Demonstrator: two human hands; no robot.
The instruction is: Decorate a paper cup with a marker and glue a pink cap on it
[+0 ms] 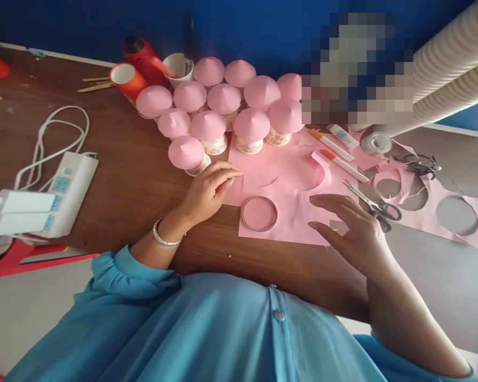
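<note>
A sheet of pink paper [290,228] lies on the brown table, with a thin grey ring [276,215] flat on it and pink showing inside. My left hand [213,191] is at the paper's left edge, fingers stretched and holding nothing I can see. Its fingertips are close to the paper; I cannot tell if they touch. Over the right side, my right hand [352,225] is open and empty, thumb apart from the fingers. Scissors [372,204] with dark handles lie just beyond it. Behind my left hand stand several paper cups [250,145] topped with pink paper cones [252,123].
Glue sticks or markers [344,165], clear tape [376,142], dark scissors [422,165] and pink offcuts with round holes [434,193] lie right. A red bottle [143,53] and orange cup [127,79] stand behind. A power strip [69,191] with cables is left.
</note>
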